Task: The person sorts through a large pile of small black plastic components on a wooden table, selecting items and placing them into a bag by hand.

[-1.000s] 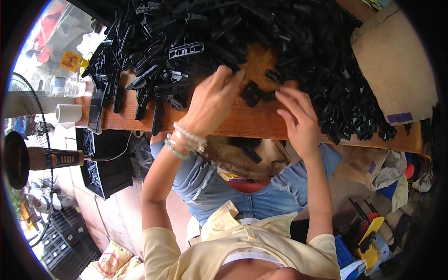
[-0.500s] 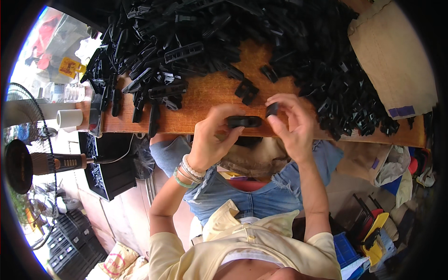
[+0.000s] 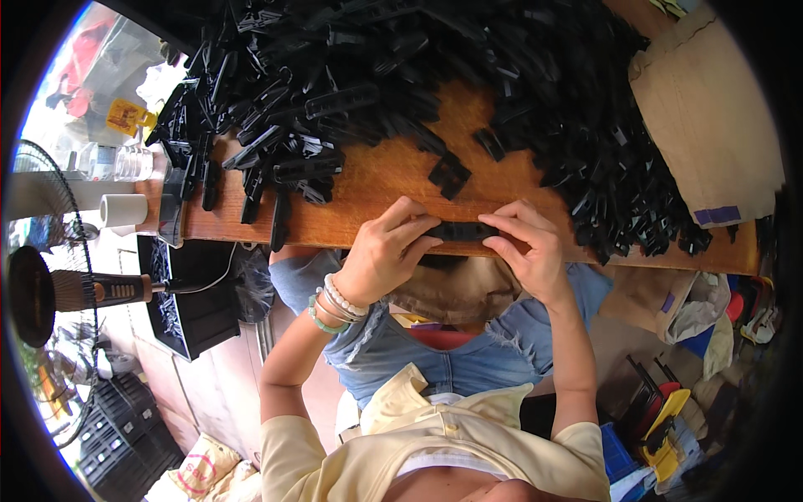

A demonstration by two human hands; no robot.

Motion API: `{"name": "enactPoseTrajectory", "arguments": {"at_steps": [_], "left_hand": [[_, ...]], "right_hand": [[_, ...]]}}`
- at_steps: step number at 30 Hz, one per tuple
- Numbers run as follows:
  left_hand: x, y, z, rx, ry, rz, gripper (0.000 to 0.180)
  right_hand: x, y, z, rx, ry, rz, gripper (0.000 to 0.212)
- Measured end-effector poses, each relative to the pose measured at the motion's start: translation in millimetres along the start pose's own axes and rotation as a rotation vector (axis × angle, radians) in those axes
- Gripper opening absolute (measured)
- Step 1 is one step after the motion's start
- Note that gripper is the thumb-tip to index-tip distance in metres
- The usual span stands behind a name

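Note:
Between my hands, over the near edge of the wooden table [image 3: 376, 180], is a small oblong black plastic part [image 3: 462, 230]. My left hand [image 3: 393, 247] pinches its left end between thumb and fingers. The right end is pinched by my right hand [image 3: 531, 249]; whether a separate smaller piece sits there I cannot make out. Just beyond my fingers a flat black piece with holes [image 3: 450, 175] lies on the wood. Another small black piece [image 3: 489, 144] rests a little farther off, to the right.
Long black plastic parts [image 3: 293, 100] are heaped at the left and back, smaller black pieces [image 3: 619, 176] at the right. A brown paper sack [image 3: 707, 117] stands far right. On the left are a fan [image 3: 92, 289], a white roll [image 3: 124, 210] and a black bin [image 3: 205, 305] below the table.
My right hand has moved left and down with its small black piece and met the part in my left hand. The part now spans both hands.

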State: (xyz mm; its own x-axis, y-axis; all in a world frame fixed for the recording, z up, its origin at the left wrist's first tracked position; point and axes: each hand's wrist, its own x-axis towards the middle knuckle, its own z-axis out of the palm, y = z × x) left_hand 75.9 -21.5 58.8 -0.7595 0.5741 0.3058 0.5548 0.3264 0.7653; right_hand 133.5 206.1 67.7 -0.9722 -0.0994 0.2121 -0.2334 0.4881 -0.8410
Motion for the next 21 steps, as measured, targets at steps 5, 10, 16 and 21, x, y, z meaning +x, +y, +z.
{"name": "enactPoseTrajectory", "arguments": {"at_steps": [5,10,16,21], "left_hand": [[-0.4,1.8,4.7,-0.052,-0.024,-0.003,0.02],[-0.2,-0.2,4.2,-0.038,0.01,0.004,0.024],[2.9,2.5,11.6,-0.052,-0.027,0.083,0.02],[9.2,-0.1,-2.9,-0.129,-0.15,0.036,0.018]], "right_hand": [[1.1,-0.5,8.9,0.025,-0.019,-0.061,0.029],[-11.4,1.5,-1.6,0.001,0.073,-0.003,0.03],[-0.2,-8.7,5.8,-0.013,-0.005,-0.019,0.03],[-0.1,-4.3,0.4,0.019,-0.043,-0.032,0.03]]}}
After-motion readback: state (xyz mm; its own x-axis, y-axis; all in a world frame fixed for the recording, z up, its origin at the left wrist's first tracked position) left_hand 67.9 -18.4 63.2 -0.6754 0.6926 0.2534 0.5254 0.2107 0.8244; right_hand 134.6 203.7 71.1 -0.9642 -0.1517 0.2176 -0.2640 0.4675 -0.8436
